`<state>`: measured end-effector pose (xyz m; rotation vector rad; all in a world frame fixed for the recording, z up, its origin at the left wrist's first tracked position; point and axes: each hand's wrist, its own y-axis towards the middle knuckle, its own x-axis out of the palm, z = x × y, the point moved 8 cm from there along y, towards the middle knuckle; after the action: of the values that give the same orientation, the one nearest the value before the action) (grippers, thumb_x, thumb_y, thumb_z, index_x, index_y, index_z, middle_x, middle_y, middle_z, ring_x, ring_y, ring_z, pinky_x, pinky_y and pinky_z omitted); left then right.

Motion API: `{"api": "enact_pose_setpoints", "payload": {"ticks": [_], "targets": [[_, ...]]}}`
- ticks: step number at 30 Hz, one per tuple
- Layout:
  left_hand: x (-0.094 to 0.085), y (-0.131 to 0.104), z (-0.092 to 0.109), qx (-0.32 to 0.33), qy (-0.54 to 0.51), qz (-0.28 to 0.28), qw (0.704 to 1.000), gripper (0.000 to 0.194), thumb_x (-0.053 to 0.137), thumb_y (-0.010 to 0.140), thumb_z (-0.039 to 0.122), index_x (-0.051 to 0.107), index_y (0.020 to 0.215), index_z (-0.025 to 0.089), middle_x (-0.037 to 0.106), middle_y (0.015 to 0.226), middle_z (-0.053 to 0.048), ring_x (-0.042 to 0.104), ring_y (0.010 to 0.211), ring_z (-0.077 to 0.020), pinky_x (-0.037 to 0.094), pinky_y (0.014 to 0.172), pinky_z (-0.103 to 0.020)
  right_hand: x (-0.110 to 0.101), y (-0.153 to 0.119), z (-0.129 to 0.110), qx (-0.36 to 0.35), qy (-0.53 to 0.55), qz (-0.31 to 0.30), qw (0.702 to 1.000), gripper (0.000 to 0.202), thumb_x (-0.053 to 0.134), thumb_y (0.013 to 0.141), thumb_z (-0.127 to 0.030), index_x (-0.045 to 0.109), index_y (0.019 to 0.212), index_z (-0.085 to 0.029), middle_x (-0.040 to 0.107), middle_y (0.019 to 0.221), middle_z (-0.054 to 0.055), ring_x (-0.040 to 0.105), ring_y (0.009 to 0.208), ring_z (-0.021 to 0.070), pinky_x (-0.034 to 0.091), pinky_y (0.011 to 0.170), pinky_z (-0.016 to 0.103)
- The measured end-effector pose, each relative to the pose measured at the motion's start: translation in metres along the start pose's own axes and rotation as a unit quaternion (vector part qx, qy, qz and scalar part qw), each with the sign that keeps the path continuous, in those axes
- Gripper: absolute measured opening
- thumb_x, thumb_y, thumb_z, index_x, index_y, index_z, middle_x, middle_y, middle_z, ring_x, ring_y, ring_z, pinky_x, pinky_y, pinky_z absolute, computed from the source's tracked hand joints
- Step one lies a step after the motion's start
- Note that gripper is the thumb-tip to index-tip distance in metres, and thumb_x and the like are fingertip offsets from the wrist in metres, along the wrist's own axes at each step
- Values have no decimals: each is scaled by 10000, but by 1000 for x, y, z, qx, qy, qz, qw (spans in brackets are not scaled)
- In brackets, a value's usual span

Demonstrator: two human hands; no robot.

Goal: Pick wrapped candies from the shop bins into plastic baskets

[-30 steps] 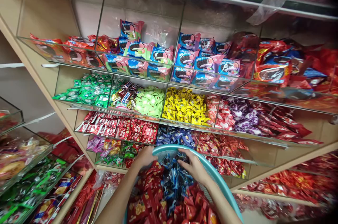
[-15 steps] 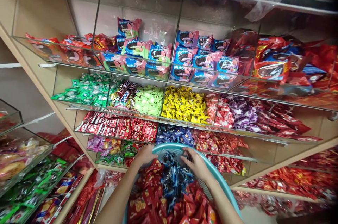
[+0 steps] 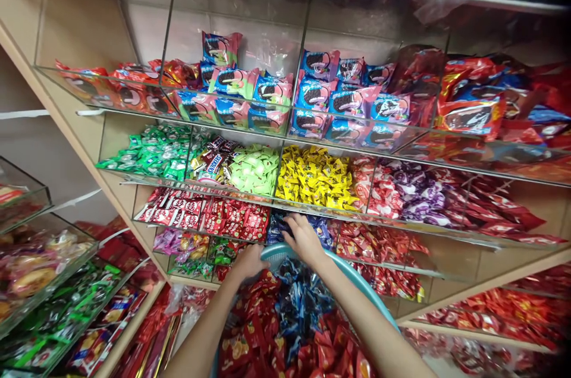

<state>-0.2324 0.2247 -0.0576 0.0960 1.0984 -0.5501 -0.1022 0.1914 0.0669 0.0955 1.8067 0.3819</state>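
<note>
A teal plastic basket [image 3: 373,290] stands below the shelves, with red-wrapped sweets [image 3: 250,336] and blue-wrapped sweets [image 3: 301,301] inside it. My left hand [image 3: 248,261] grips the basket's far rim at its left side. Beyond that rim, my right hand [image 3: 305,240] reaches over a shelf bin of dark blue wrapped sweets [image 3: 325,230]. Its fingers are apart and slightly bent at the sweets, and I see nothing held in them.
Clear-fronted shelves hold yellow sweets [image 3: 316,179], light green sweets [image 3: 254,170], green sweets [image 3: 156,152] and packaged biscuits [image 3: 352,98]. The shelf lip [image 3: 307,207] runs just above my right hand. More bins with green packets [image 3: 75,312] stand at the left.
My right hand has moved from over the basket, forward and slightly left, to the dark blue sweets on the shelf. My left hand stays on the rim.
</note>
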Motion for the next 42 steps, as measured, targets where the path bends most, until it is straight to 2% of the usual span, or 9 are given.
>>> {"api": "enact_pose_setpoints", "payload": {"ticks": [3,7,12,16,20,26,31,37,42], "targets": [[-2,-2,2,1,4,6,1000,303,614,641,419,622,835,187,662,806,-21,591,732,-169,361,583,-219,22,31,12,64,-78,-31,994,441,478,807,-302,444,1224,-161,523,1178,144,450,1100,273,314,940,392],[-2,-3,1,-9,7,-3,1000,294,615,646,412,625,834,187,663,812,-19,590,731,-162,357,582,-215,49,57,21,96,-113,-69,987,512,518,779,-327,446,1245,-127,434,1299,166,364,1201,310,212,1009,448],[-2,-3,-1,-15,16,0,1000,289,608,650,419,622,836,198,661,821,-19,589,749,-162,341,568,-209,69,71,29,123,-114,-101,981,582,533,768,-321,380,1305,-153,333,1377,144,246,1283,296,130,1040,480],[-2,-3,-1,-17,15,0,1000,272,604,649,405,623,830,203,660,815,-20,592,751,-166,334,561,-209,77,75,34,133,-112,-108,979,596,537,765,-300,369,1312,-135,324,1381,149,249,1284,289,132,1048,459],[-3,-4,1,-15,11,3,1000,270,604,645,394,623,832,201,660,817,-27,593,755,-171,335,567,-213,80,73,33,119,-110,-107,981,560,500,780,-271,376,1307,-127,333,1375,155,285,1264,304,159,1038,470],[-4,-4,2,-11,10,7,1000,275,602,641,406,618,821,199,661,818,-32,597,745,-174,343,572,-220,70,68,16,61,-127,-70,988,606,511,733,-168,354,1318,-145,357,1361,155,329,1229,316,184,1016,492],[-4,-6,3,-8,6,15,1000,264,610,634,391,617,811,195,665,815,-29,599,753,-172,343,577,-218,73,67,18,63,-125,-103,985,618,556,710,-201,380,1294,-103,368,1350,170,361,1210,299,217,1020,412],[-4,-7,3,-11,9,15,1000,240,602,641,380,613,794,195,663,799,-22,595,747,-166,339,570,-211,77,73,19,43,-117,-130,984,666,577,694,-220,351,1310,-112,324,1381,154,319,1241,291,211,1032,396],[-1,-5,1,-11,12,13,1000,250,596,646,395,612,798,198,662,797,-28,599,744,-170,339,562,-214,82,76,25,70,-109,-150,980,691,587,685,-246,339,1321,-139,309,1392,137,287,1259,300,191,1043,422]]}}
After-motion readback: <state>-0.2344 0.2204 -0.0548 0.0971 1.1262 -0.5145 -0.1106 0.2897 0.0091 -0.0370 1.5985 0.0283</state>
